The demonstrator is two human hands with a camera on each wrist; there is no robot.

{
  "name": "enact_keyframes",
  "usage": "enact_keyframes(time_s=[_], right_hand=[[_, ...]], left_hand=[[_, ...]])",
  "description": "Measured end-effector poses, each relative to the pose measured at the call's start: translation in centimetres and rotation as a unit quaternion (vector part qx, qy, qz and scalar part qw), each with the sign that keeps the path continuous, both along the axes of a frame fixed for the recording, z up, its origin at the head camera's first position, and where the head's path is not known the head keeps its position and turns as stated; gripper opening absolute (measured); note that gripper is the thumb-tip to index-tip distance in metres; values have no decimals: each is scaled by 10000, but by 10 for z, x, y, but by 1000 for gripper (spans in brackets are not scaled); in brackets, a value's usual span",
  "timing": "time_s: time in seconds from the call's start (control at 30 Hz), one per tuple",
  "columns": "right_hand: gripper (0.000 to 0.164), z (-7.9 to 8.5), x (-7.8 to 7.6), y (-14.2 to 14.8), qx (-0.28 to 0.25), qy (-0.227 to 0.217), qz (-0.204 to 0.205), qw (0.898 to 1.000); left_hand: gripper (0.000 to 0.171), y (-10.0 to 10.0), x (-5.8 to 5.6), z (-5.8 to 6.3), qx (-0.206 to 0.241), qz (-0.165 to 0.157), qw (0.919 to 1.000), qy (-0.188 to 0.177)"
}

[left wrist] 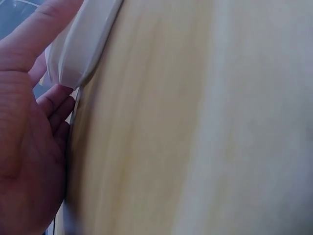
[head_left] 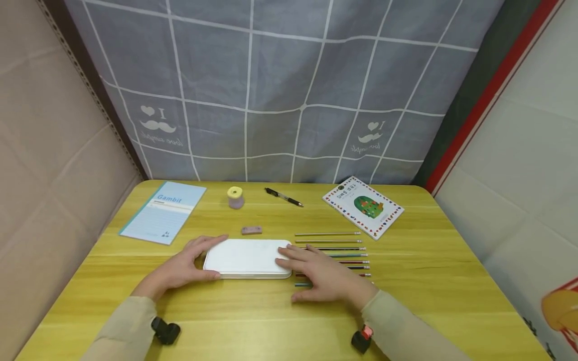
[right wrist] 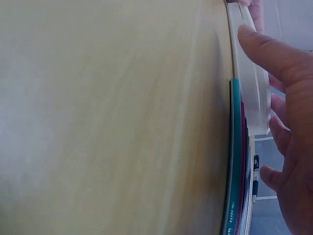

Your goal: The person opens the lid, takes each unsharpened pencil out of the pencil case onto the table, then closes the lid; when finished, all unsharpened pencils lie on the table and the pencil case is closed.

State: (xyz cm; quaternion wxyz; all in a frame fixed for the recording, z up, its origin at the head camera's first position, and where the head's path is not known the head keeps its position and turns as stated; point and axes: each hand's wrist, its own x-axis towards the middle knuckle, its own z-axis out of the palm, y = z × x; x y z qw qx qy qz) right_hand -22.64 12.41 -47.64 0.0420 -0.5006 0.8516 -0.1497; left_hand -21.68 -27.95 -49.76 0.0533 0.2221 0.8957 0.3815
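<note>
A white pencil case (head_left: pixel 248 258) lies closed on the table, its long side facing me. At its left end my left hand (head_left: pixel 185 265) grips it, thumb at the front edge and fingers toward the back corner; the left wrist view shows the thumb along the case (left wrist: pixel 80 44). My right hand (head_left: pixel 322 273) reaches over the right end, with fairly straight fingers touching the lid. Under and beyond that hand lies a row of several pencils (head_left: pixel 334 241), partly hidden by it. In the right wrist view a teal pencil (right wrist: pixel 235 161) is closest, beside the case.
Behind the case lies a small pinkish eraser-like block (head_left: pixel 251 230). Farther back are a yellow-topped, purple-based small cylinder (head_left: pixel 235 198) and a black pen (head_left: pixel 283 197). A blue notebook (head_left: pixel 164 213) lies left, a white picture-covered booklet (head_left: pixel 363 206) right. A grey checked curtain (head_left: pixel 271 90) hangs behind the table.
</note>
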Motion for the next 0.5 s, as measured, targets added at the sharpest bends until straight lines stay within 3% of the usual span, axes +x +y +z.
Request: enact_keyframes(time_s=[0.5], right_hand=[[86, -5, 4, -1, 65, 259, 38, 9996]], left_hand=[[91, 1, -1, -2, -183, 21, 9998, 40]])
